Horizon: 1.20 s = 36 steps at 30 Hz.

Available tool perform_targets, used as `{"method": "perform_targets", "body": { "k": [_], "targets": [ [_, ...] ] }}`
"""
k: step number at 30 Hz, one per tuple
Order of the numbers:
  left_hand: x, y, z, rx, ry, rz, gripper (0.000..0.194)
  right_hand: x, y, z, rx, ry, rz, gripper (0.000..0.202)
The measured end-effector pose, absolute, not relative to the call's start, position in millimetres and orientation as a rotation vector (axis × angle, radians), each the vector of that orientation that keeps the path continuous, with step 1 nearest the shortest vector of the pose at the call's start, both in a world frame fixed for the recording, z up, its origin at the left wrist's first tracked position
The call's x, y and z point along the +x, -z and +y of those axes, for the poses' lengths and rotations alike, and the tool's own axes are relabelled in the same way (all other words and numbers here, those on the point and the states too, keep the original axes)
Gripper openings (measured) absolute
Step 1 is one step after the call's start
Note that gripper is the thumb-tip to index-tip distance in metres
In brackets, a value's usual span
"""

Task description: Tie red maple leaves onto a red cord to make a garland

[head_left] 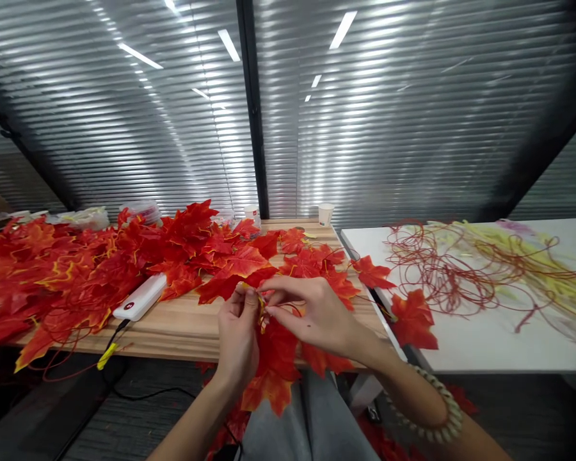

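Near the front edge of the wooden table (187,323), my left hand (239,326) pinches the stem part of some red artificial maple leaves (277,349). My right hand (312,314) is beside it, fingers bent and closed around the same spot; what exactly they hold is too small to name. Leaves hang below both hands over the table edge and above my lap. More red leaves (242,262) lie just beyond my fingers.
A large heap of red leaves (91,256) covers the table's left. A white power bank (141,298) with a black cable lies before it. Paper cups (325,215) stand at the back. Tangled red cord (441,275) lies on the white table (499,355) at right.
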<state>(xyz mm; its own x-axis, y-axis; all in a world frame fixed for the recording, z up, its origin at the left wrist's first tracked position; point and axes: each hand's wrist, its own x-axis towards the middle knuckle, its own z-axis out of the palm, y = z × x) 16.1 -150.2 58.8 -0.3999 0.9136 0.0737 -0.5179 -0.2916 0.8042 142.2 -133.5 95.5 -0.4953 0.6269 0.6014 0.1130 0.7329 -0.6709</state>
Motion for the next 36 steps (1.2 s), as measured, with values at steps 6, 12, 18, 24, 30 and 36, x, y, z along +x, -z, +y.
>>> {"method": "perform_targets", "body": {
  "k": [6,12,18,24,30,36],
  "targets": [
    [32.0,-63.2,-142.1,0.637,-1.868,0.872,0.042,150.1,-90.5,-128.6,-0.59,-0.67,-1.947,0.031],
    [45.5,-61.7,-137.6,0.663,-1.835,0.823,0.04,158.4,-86.8,-125.2,-0.625,-0.717,-1.908,0.029],
    [48.0,-57.1,-131.7,0.65,-1.785,0.826,0.039,168.2,-81.5,-121.8,-0.728,-0.812,-1.796,0.026],
    [46.5,-62.6,-133.6,0.73,-1.756,0.824,0.035,177.5,-87.9,-126.9,-0.731,-0.681,-1.83,0.006],
    [42.6,-63.6,-131.7,0.968,-1.581,0.83,0.028,167.0,-82.4,-122.1,-0.725,-0.802,-1.737,0.008],
    [10.3,-65.9,-128.9,1.458,-1.561,1.228,0.032,164.1,-65.0,-103.0,-0.667,-1.269,-1.227,0.017]
  ]
}}
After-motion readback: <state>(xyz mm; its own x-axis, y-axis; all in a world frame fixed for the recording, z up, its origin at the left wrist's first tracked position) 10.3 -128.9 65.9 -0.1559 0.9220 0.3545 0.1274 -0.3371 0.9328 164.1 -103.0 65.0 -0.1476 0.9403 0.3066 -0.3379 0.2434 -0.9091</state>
